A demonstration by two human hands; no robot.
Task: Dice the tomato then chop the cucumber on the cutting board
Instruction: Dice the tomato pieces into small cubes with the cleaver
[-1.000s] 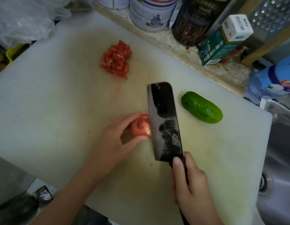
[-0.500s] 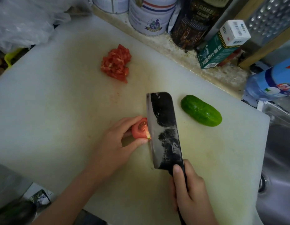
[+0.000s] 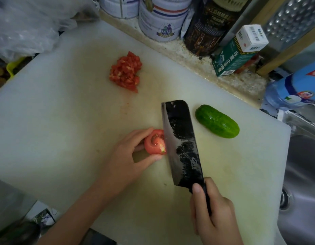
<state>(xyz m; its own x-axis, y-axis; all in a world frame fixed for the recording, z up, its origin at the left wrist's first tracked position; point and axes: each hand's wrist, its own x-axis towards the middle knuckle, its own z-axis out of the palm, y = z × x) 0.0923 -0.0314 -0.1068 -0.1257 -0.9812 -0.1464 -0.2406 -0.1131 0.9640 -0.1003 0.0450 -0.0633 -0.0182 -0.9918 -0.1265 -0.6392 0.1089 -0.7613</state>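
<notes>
A red tomato piece (image 3: 154, 143), cut face up, lies on the white cutting board (image 3: 61, 124). My left hand (image 3: 125, 160) pinches it between thumb and fingers. My right hand (image 3: 213, 214) grips the handle of a dark cleaver (image 3: 181, 144), whose edge rests against the tomato piece's right side. A heap of diced tomato (image 3: 125, 72) lies farther back on the board. A whole green cucumber (image 3: 217, 121) lies to the right of the blade, untouched.
Tins (image 3: 163, 18), a dark canister (image 3: 208, 27) and a green box (image 3: 236, 53) line the counter behind the board. A blue bottle (image 3: 294, 91) and a steel sink (image 3: 301, 183) are at the right. A plastic bag (image 3: 24, 25) lies at the back left.
The cleaver has shifted slightly against the tomato piece, and the piece's cut face shows more. Both hands keep their grip. The view drifted a little.
</notes>
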